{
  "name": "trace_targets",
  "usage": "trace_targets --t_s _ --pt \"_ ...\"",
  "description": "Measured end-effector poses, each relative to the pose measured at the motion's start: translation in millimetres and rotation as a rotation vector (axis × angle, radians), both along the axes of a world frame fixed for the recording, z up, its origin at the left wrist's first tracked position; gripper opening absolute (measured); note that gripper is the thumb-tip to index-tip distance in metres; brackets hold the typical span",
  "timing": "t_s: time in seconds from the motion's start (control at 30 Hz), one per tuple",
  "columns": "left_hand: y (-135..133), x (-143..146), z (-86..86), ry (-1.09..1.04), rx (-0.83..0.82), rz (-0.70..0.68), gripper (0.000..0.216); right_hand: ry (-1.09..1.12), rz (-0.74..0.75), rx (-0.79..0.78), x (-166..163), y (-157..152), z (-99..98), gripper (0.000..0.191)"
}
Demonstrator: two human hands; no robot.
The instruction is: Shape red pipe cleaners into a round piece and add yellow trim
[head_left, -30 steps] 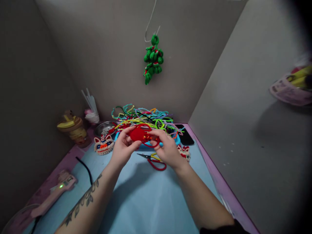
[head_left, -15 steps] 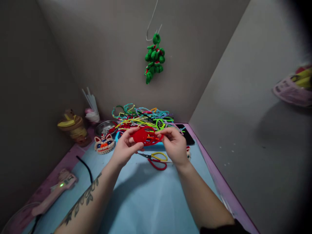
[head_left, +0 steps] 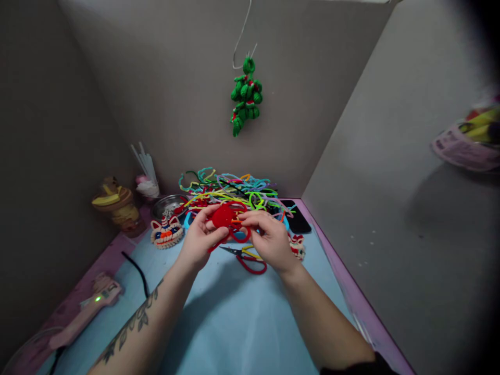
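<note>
1. Since half a second ago, the right hand (head_left: 269,237) has shifted left, from the far end of the red piece's loops to the orange and yellow bits near its middle; the loops, spread in an oval then, now bow out separately.
2. The red piece (head_left: 222,216) is a smooth-looking, rounded disc with slim, curving red loops (head_left: 244,235) on its right, held up above the surface (head_left: 242,323), in front of the heaped stems.
3. The left hand (head_left: 198,237) is partly curled, gripping the disc's left side between thumb and fingers.
4. The right hand's thumb and fingertips are drawn nearly together, pinching the piece's right side; the exact contact is too small to tell.
5. Below lie scissors (head_left: 238,252) with pointed dark blades and red and yellow looped handles.
6. Far side: a tangle of fuzzy, bendy, many-coloured stems (head_left: 234,185), with a shiny round metal bowl (head_left: 158,208) to its left.
7. Left, a cream, ridged, eared figure (head_left: 167,233); right, a similar figure (head_left: 297,247), partly hidden.
</note>
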State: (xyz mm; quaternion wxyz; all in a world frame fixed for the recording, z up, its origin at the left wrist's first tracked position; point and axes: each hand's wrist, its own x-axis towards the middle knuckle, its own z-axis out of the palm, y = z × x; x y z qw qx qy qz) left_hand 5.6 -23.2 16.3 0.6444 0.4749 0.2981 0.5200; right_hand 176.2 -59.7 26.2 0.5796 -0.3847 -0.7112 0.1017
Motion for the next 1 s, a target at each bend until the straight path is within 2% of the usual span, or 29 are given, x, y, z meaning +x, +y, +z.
trace_targets --t_s 0.13,0.2,0.33,0.5,0.57,0.73,0.93,1.0 --pt "1.1 4.0 -2.2 -0.036 -0.036 0.175 0.067 -0.087 -0.205 0.235 -2.4 -0.4 -4.2 0.036" --pt "0.4 5.7 -2.8 -0.036 -0.043 0.234 0.068 -0.157 -0.226 0.320 -7.0 -2.0 -9.2 0.039" --pt "-4.2 9.9 -1.2 -0.049 -0.016 0.281 0.065 -0.311 -0.091 0.260 -20.0 -3.6 -18.5 0.032" --pt "-8.0 12.4 0.2 -0.057 -0.008 0.285 0.065 -0.230 -0.038 0.191 -27.0 -1.6 -20.9 0.019" --pt "-6.9 11.1 -0.7 -0.071 0.001 0.316 0.066 -0.146 0.030 0.136 -27.4 -1.8 -19.0 0.016" --pt "-1.9 5.7 -1.9 -0.135 0.012 0.372 0.066 -0.041 0.317 -0.082 -25.3 -4.6 -10.3 0.008" --pt "3.7 2.4 -1.8 -0.164 -0.007 0.394 0.064 -0.254 0.779 -0.366 -10.5 -4.6 0.8 0.007" --pt "4.2 2.3 -3.3 -0.138 0.024 0.398 0.063 -0.299 0.807 -0.398 -5.7 -2.1 1.9 0.007"
